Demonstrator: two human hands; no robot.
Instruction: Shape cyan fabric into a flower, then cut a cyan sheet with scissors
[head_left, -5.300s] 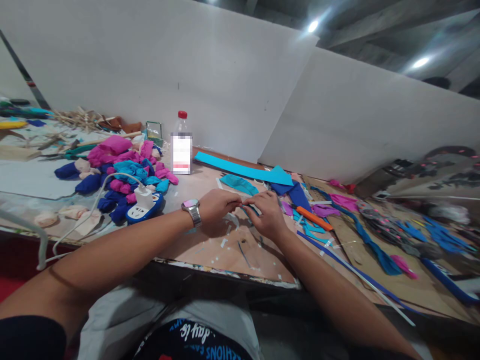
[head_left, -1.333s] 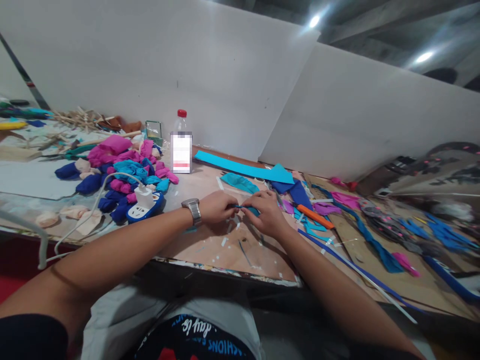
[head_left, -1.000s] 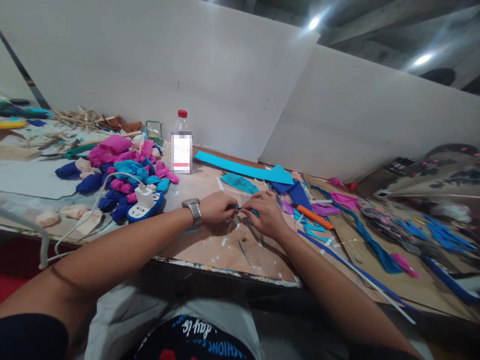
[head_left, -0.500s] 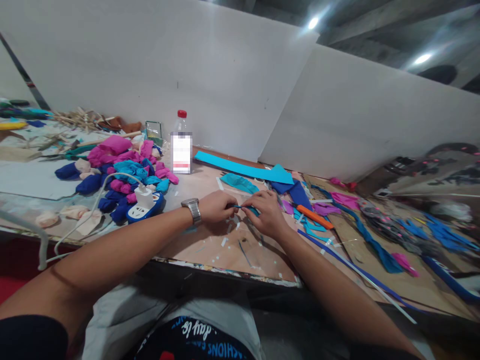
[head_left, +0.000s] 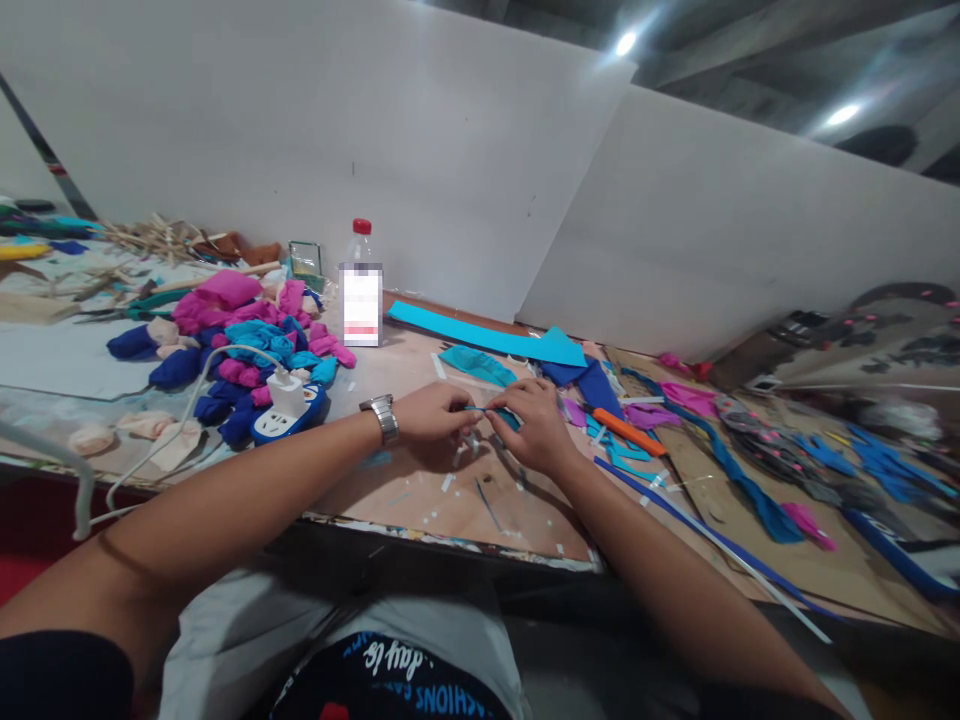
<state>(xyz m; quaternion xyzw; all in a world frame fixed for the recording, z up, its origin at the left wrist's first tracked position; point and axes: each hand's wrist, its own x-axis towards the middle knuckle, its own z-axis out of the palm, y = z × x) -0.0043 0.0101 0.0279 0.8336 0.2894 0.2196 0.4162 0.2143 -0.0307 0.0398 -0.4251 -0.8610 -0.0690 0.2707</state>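
Note:
A small teal strip, perhaps crepe paper, (head_left: 475, 408) is stretched between my two hands, narrow and twisted where it shows. My left hand (head_left: 433, 412), with a metal watch (head_left: 385, 417) at the wrist, pinches one end. The other end is in the closed fingers of my right hand (head_left: 534, 425), where a wider part of the teal piece shows. Behind my hands lies a loose teal piece (head_left: 478, 365). To the right of my right hand is an orange-handled cutter (head_left: 628, 432), among blue and purple scraps.
A heap of pink, blue and teal bundles (head_left: 259, 340) lies left, beside a blue-and-white power strip (head_left: 289, 412) with a white cable. A red-capped bottle (head_left: 361, 300) stands at the back near a bright blue sheet (head_left: 480, 335). Cardboard (head_left: 705, 490) and long strips lie right.
Both hands stay nearly in place, still holding the teal strip. My left fingers have shifted slightly, and the view has moved very little.

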